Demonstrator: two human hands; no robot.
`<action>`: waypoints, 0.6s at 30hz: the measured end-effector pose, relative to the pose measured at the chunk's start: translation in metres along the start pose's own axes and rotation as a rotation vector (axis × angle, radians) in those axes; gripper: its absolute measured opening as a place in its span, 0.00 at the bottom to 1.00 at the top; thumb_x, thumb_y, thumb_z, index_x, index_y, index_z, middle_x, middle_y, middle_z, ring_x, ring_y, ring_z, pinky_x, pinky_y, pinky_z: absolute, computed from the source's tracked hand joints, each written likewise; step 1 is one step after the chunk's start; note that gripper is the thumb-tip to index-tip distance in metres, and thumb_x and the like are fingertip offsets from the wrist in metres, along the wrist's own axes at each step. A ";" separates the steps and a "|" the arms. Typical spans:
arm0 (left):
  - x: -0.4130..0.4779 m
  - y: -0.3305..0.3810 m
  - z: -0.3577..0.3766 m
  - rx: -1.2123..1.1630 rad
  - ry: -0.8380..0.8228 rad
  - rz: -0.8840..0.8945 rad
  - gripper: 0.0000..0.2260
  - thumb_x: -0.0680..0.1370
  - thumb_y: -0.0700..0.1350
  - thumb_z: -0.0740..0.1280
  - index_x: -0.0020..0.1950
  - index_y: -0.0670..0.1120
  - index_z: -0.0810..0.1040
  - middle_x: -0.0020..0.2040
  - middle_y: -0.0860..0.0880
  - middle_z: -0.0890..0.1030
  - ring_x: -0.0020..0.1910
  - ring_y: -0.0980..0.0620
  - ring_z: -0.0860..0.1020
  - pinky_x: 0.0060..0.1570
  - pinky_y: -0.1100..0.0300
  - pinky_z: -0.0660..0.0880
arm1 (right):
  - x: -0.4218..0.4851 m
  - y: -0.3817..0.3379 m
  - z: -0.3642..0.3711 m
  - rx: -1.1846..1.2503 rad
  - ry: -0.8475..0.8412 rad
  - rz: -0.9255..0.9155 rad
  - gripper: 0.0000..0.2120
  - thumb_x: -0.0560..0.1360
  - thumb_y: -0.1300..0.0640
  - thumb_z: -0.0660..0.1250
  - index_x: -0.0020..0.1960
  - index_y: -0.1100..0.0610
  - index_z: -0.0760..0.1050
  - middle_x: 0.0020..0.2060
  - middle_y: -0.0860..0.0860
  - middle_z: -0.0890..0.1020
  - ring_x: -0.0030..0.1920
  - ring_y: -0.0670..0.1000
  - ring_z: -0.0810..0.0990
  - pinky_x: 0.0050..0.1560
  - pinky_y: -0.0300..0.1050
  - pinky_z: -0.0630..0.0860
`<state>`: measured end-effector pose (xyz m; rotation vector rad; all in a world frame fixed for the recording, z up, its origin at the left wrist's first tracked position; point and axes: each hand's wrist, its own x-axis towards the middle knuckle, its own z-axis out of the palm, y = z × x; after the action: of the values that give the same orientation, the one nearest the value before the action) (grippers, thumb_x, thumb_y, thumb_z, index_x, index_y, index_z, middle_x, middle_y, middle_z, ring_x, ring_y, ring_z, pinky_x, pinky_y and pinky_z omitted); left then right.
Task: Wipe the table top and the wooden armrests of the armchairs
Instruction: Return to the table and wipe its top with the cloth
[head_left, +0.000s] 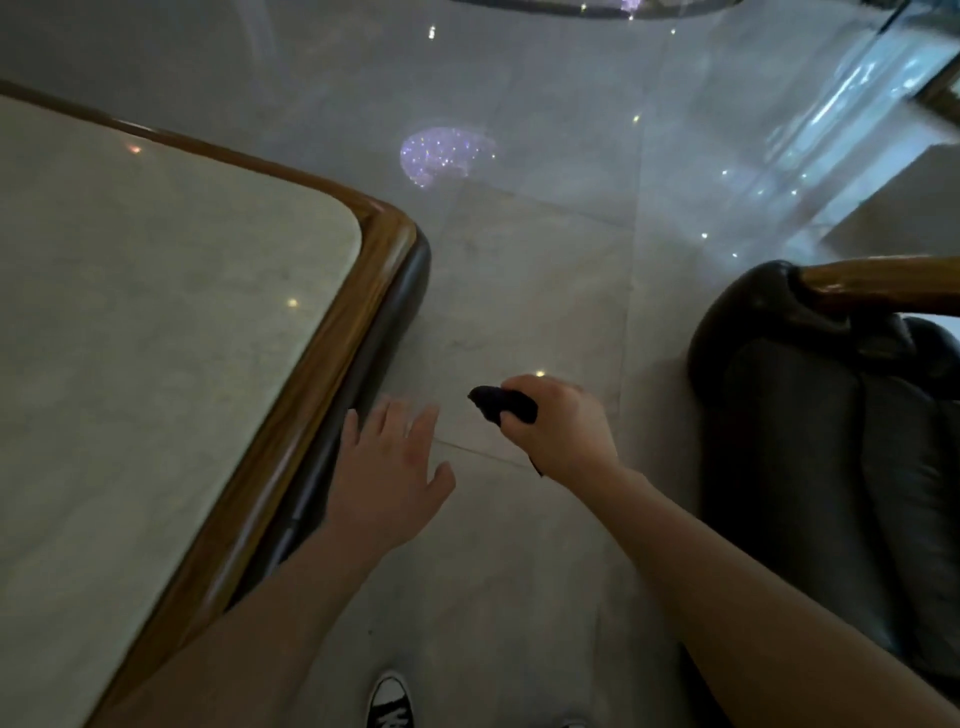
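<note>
Now the right hand (558, 423) curls its fingers (519, 423) tight round a dark cloth (504, 404), a soft bunched wad that pokes out in a blunt point past the knuckles, with a thin scrap hanging below the wrist. Beside it, apart, the left hand (387, 470) is flat and empty, palm down, fingers (395, 421) loosely spread, thumb out to the side. Both hover over the floor (519, 291), pale glossy stone tiles with thin seams, speckled with small light reflections and one purplish glittering patch.

Left of the hands stands the table (332, 338): a smooth pale stone top, faintly mottled, set in a glossy brown wooden rim with a rounded corner and a dark curved edge beneath. The left hand is just beside that edge; whether it touches I cannot tell.

On the right sits the armchair (779, 441), dark, padded and leathery, with bulging seamed cushions. Its armrest (878, 286) is a rounded bar of polished brown wood running off the right side.

At the bottom edge a black-and-white shoe (389, 699) shows on the tiles
</note>
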<state>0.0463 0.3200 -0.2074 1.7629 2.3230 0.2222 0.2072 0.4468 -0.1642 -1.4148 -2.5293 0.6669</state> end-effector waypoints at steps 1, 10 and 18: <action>-0.002 -0.009 -0.007 -0.010 0.018 -0.009 0.27 0.73 0.56 0.61 0.70 0.45 0.70 0.68 0.38 0.74 0.71 0.36 0.68 0.68 0.33 0.64 | 0.007 -0.013 -0.002 -0.002 -0.006 -0.016 0.09 0.74 0.52 0.68 0.53 0.50 0.82 0.43 0.50 0.84 0.42 0.53 0.81 0.43 0.51 0.79; 0.000 -0.073 -0.045 0.012 -0.031 -0.274 0.35 0.74 0.63 0.47 0.79 0.51 0.56 0.78 0.44 0.61 0.78 0.42 0.56 0.75 0.40 0.53 | 0.077 -0.090 -0.002 0.030 -0.184 -0.161 0.07 0.75 0.53 0.68 0.52 0.50 0.82 0.41 0.50 0.83 0.42 0.52 0.82 0.44 0.52 0.81; 0.018 -0.090 -0.076 0.024 0.053 -0.489 0.30 0.76 0.59 0.60 0.76 0.48 0.65 0.74 0.41 0.68 0.75 0.38 0.64 0.71 0.36 0.61 | 0.132 -0.126 0.006 0.123 -0.254 -0.330 0.10 0.76 0.52 0.68 0.56 0.47 0.82 0.39 0.47 0.83 0.38 0.49 0.82 0.41 0.51 0.82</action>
<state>-0.0625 0.3134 -0.1576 1.1536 2.7113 0.1579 0.0378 0.4991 -0.1207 -0.8905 -2.7637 0.9678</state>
